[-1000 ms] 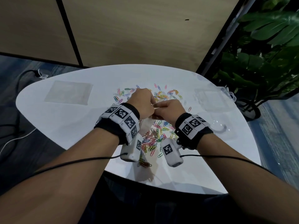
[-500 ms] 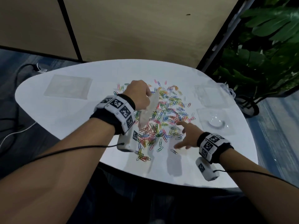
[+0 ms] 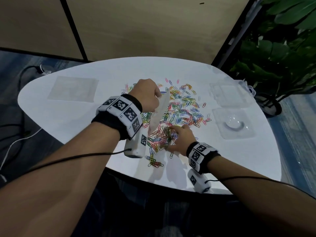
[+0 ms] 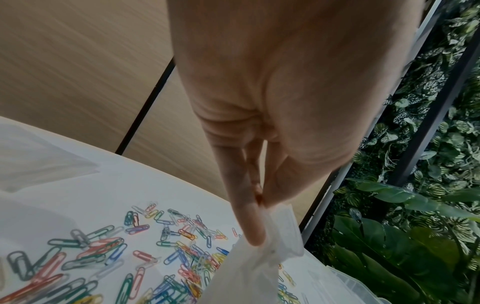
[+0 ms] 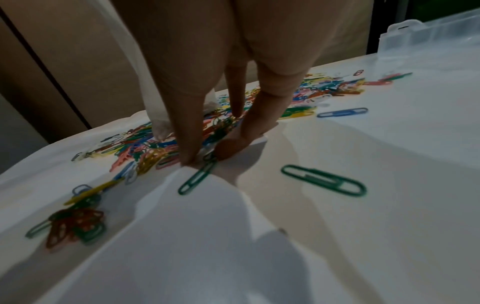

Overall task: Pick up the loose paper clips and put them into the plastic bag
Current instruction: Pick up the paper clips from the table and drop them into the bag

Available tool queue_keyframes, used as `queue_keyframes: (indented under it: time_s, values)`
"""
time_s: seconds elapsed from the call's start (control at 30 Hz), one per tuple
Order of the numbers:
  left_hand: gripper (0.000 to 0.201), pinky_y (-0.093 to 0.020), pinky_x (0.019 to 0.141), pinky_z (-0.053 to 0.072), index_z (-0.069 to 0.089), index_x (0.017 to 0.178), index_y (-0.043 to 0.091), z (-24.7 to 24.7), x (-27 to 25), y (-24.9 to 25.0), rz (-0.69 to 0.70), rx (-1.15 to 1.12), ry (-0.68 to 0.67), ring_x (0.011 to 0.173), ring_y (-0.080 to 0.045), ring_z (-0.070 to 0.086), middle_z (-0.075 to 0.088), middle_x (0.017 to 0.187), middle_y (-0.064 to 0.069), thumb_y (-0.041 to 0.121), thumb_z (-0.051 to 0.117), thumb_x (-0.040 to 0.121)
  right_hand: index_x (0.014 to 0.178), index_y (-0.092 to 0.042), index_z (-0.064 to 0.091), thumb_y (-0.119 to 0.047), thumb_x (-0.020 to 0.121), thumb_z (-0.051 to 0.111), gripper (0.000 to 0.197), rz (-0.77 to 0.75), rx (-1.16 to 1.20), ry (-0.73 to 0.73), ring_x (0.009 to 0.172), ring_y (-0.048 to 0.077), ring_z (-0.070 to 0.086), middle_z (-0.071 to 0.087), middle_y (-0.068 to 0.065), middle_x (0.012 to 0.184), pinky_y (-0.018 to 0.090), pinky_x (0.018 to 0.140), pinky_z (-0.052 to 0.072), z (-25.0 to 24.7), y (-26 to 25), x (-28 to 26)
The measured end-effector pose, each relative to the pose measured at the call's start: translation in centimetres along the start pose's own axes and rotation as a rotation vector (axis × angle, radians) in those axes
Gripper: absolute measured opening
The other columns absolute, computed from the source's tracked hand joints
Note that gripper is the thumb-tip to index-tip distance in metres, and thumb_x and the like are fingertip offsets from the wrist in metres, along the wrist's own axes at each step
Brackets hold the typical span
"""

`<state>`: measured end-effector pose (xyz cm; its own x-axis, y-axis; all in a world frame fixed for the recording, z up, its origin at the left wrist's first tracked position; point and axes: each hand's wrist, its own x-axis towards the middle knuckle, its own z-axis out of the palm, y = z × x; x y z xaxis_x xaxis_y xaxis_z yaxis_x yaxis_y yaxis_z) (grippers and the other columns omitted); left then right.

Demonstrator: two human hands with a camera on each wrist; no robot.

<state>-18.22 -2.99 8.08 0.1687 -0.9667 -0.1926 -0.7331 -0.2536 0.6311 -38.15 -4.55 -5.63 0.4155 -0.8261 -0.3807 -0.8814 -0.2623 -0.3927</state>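
Observation:
Coloured paper clips (image 3: 185,108) lie scattered in a wide pile on the white table (image 3: 68,120). My left hand (image 3: 158,98) holds a clear plastic bag (image 3: 159,115) upright over the pile's left side. In the left wrist view, thumb and forefinger of that left hand (image 4: 259,205) pinch the top edge of the bag (image 4: 257,271). My right hand (image 3: 172,137) is down on the near edge of the pile. There the right hand (image 5: 205,158) stands on its fingertips (image 5: 189,160), which pinch a clump of clips (image 5: 215,127) with a green clip (image 5: 198,178) at the front.
Two clear plastic boxes (image 3: 227,94) (image 3: 234,124) sit on the table's right side, and a flat clear bag (image 3: 73,89) lies far left. A small clump of clips (image 3: 154,163) lies near the front edge. A potted plant (image 3: 277,53) stands beyond the right edge.
One second ago both hands held the bag together. My right hand has let go and dropped to the near side of the pile, closing on clips. The left hand still holds the bag up.

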Motion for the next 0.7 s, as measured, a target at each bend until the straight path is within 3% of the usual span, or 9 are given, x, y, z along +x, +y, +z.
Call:
queue_keyframes:
  time_s: [0.1, 0.2, 0.33, 0.43, 0.53, 0.63, 0.7]
  values:
    - [0.034, -0.031, 0.069, 0.061, 0.074, 0.11, 0.005, -0.2, -0.1, -0.2, -0.005, -0.015, -0.005, 0.069, -0.024, 0.075, 0.071, 0.112, -0.014, -0.006, 0.055, 0.085, 0.146, -0.027, 0.041, -0.035, 0.075, 0.079, 0.081, -0.129, -0.059, 0.042, 0.114, 0.03, 0.055, 0.032, 0.013, 0.141, 0.035, 0.1, 0.048, 0.1, -0.6, -0.1]
    - [0.033, -0.035, 0.075, 0.062, 0.073, 0.112, 0.005, -0.3, -0.3, -0.2, -0.006, -0.005, 0.009, 0.07, -0.024, 0.075, 0.07, 0.114, -0.015, -0.005, 0.053, 0.087, 0.134, -0.022, 0.058, -0.027, 0.084, 0.069, 0.051, -0.254, -0.182, 0.07, 0.114, 0.031, 0.055, 0.041, 0.013, 0.139, 0.038, 0.103, 0.046, 0.7, -1.3, 0.1]
    - [0.034, -0.036, 0.078, 0.061, 0.072, 0.114, 0.006, -0.4, -0.5, -0.3, -0.006, 0.003, 0.009, 0.075, -0.024, 0.075, 0.069, 0.117, -0.014, -0.005, 0.053, 0.087, 0.113, -0.008, 0.071, -0.007, 0.092, 0.056, 0.027, -0.284, -0.281, 0.085, 0.098, 0.032, 0.06, 0.057, 0.014, 0.112, 0.037, 0.088, 0.052, 0.5, -2.0, 0.7]
    - [0.035, -0.036, 0.08, 0.061, 0.072, 0.114, 0.006, -0.5, -0.6, -0.4, -0.002, 0.003, 0.005, 0.077, -0.024, 0.074, 0.069, 0.117, -0.013, -0.004, 0.052, 0.087, 0.105, -0.005, 0.072, -0.008, 0.095, 0.054, 0.021, -0.254, -0.323, 0.067, 0.091, 0.028, 0.063, 0.062, 0.012, 0.101, 0.032, 0.08, 0.052, -0.7, -1.8, 1.0]
    - [0.036, -0.037, 0.085, 0.059, 0.073, 0.113, 0.008, -0.6, -0.7, -0.3, -0.008, 0.013, 0.003, 0.09, -0.027, 0.071, 0.07, 0.116, -0.013, -0.002, 0.052, 0.085, 0.097, -0.01, 0.078, -0.022, 0.091, 0.065, 0.018, -0.117, -0.156, 0.054, 0.084, 0.02, 0.067, 0.073, 0.008, 0.091, 0.028, 0.084, 0.054, -2.4, -1.3, 1.1]
    - [0.037, -0.035, 0.085, 0.059, 0.073, 0.115, 0.006, -0.6, -0.7, -0.1, -0.013, 0.005, -0.001, 0.093, -0.027, 0.07, 0.07, 0.115, -0.013, -0.004, 0.051, 0.086, 0.085, -0.013, 0.08, -0.035, 0.082, 0.076, 0.022, 0.05, 0.19, 0.085, 0.072, 0.016, 0.069, 0.076, 0.004, 0.077, 0.029, 0.076, 0.059, -4.7, -0.7, 1.2]
    - [0.038, -0.035, 0.085, 0.058, 0.073, 0.114, 0.006, -0.6, -0.7, 0.1, -0.01, 0.006, -0.006, 0.094, -0.027, 0.07, 0.071, 0.113, -0.014, -0.004, 0.05, 0.085, 0.083, -0.015, 0.08, -0.032, 0.079, 0.079, 0.017, 0.114, 0.416, 0.126, 0.07, 0.012, 0.072, 0.076, 0.0, 0.074, 0.028, 0.076, 0.061, -6.4, -0.8, 1.3]
